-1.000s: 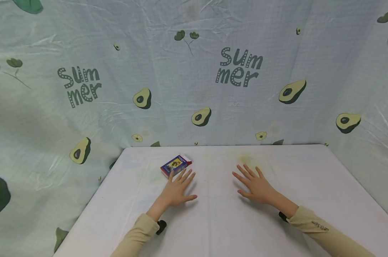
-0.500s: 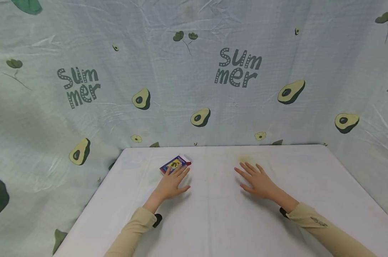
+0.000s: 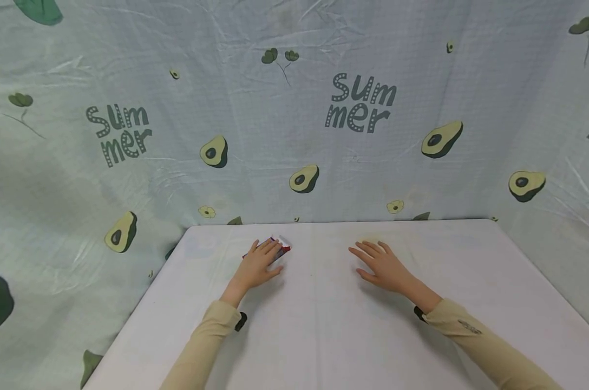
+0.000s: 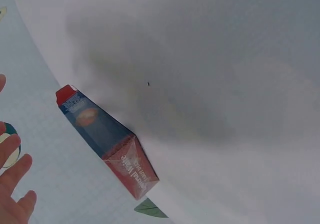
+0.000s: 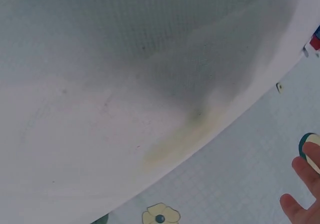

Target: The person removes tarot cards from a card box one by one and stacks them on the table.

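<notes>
A small cardboard card box (image 3: pixel 281 252), blue with a red end and an open flap, lies near the far edge of the table. Over it in the head view is my left hand (image 3: pixel 257 266), fingers spread and hiding most of its face. The left wrist view shows the whole card box (image 4: pixel 102 131), with white lettering on its red side; the fingers there appear apart from it. To the right, my right hand (image 3: pixel 385 268) hovers above the white tabletop, fingers loosely extended, holding nothing. Only some of its fingers (image 5: pixel 306 174) show in the right wrist view.
The white table (image 3: pixel 319 325) has rounded far corners. A pale yellowish stain (image 5: pixel 180 144) marks its surface near the far edge. Behind and beside the table hangs a light curtain (image 3: pixel 255 108) printed with avocados and lettering.
My left hand has moved forward and left, over the card box, covering more of it. My right hand has shifted slightly forward, its fingers now a little less spread.
</notes>
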Motion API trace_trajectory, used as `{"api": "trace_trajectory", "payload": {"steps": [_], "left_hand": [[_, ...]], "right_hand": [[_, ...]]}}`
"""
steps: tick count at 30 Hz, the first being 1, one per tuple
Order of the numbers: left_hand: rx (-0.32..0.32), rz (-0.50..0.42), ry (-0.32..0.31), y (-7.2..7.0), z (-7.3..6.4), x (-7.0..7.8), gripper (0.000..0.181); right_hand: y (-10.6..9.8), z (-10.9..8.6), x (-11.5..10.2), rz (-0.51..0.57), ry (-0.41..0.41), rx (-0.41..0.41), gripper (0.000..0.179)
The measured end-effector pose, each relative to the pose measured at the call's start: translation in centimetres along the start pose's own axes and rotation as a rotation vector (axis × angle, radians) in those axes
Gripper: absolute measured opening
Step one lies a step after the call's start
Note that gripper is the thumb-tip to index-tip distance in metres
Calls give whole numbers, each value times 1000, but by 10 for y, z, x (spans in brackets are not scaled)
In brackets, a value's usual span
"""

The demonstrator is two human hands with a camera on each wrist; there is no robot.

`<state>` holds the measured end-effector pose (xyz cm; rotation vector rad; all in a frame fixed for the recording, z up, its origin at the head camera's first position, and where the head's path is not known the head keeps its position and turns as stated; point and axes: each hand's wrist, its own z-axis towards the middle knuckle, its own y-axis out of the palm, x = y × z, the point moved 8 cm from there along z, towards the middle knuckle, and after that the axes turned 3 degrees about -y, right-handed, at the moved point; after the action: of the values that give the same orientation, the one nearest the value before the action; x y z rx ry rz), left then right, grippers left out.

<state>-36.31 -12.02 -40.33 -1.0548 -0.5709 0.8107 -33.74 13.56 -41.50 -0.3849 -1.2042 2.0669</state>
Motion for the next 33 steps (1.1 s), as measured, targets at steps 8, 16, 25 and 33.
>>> {"api": "trace_trajectory", "payload": {"steps": [8,16,25,33], "left_hand": [[11,21,-48,3,3,-16,54],[-34,69,-120,15,3,-36,58],[-145,93,-232,29,5,-48,62],[-252,65,-348,42,3,-55,69]], "right_hand": [[4,10,3,-2,25,-14,49],[10,16,9,-13,86,-71,48],[14,19,13,-12,93,-79,47],[20,23,13,-20,64,-64,46]]}}
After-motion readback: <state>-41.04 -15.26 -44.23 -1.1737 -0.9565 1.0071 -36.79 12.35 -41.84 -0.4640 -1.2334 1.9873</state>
